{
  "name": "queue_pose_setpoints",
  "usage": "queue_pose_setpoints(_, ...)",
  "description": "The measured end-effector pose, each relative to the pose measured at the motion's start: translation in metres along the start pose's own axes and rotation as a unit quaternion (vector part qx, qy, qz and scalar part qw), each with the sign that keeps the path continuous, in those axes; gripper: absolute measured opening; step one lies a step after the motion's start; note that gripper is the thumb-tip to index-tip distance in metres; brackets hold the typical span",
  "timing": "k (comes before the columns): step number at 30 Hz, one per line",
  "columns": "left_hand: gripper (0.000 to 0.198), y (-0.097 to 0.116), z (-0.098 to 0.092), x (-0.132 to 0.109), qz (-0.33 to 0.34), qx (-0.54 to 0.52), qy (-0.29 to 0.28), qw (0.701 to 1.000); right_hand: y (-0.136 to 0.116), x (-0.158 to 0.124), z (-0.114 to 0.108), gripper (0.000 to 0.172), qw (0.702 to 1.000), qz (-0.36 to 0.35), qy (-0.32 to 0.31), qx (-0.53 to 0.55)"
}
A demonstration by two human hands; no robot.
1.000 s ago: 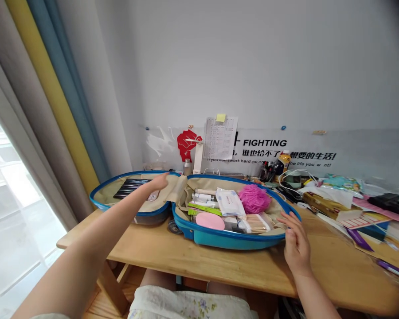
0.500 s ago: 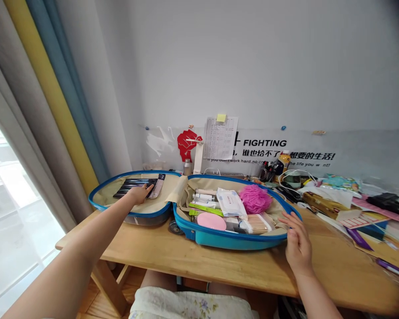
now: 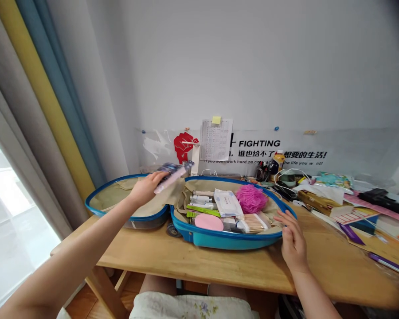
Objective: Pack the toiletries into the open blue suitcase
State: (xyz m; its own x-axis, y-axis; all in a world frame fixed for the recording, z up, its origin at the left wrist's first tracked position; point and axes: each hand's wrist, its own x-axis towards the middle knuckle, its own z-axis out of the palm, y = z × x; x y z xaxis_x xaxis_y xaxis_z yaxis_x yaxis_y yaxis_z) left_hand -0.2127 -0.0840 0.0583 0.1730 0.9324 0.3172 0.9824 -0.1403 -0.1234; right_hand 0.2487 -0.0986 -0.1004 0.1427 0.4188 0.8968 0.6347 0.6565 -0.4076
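Observation:
An open blue hard-shell suitcase [image 3: 232, 241] with a beige lining lies on the wooden table [image 3: 193, 266]. My left hand [image 3: 146, 189] is raised over its hinge side, gripping a slim dark-and-pink packet [image 3: 171, 177]. The lid half [image 3: 111, 199] shows only its lining. My right hand [image 3: 292, 240] rests with spread fingers against the suitcase's near right rim. Inside the base are a pink loofah [image 3: 251, 199], a white wipes packet [image 3: 227, 204], a pink round compact [image 3: 209, 222], cotton swabs [image 3: 252, 223] and several small tubes [image 3: 201, 199].
Bottles, cables, papers and packets crowd the table's right side [image 3: 332, 208]. A printed plastic sheet [image 3: 266, 150] with a pinned paper lines the wall behind. Curtains and a bright window stand at the left, and my lap lies below the table's front edge.
My left hand has lifted the dark-and-pink packet off the lid lining, up and to the right. My right hand stays at the rim. The view has shifted slightly.

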Motion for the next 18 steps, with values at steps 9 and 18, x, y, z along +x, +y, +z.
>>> queue_pose_setpoints(9, 0.059, 0.080, 0.014, 0.011, 0.329, -0.049, -0.070, 0.940, -0.003, 0.000, 0.000, 0.037, 1.000, 0.000, 0.003, -0.002)
queue_pose_setpoints(18, 0.072, 0.078, 0.011, 0.030, 0.299, -0.102, -0.253, 0.914, -0.004, 0.001, -0.001, 0.036, 1.000, -0.010, -0.002, -0.004)
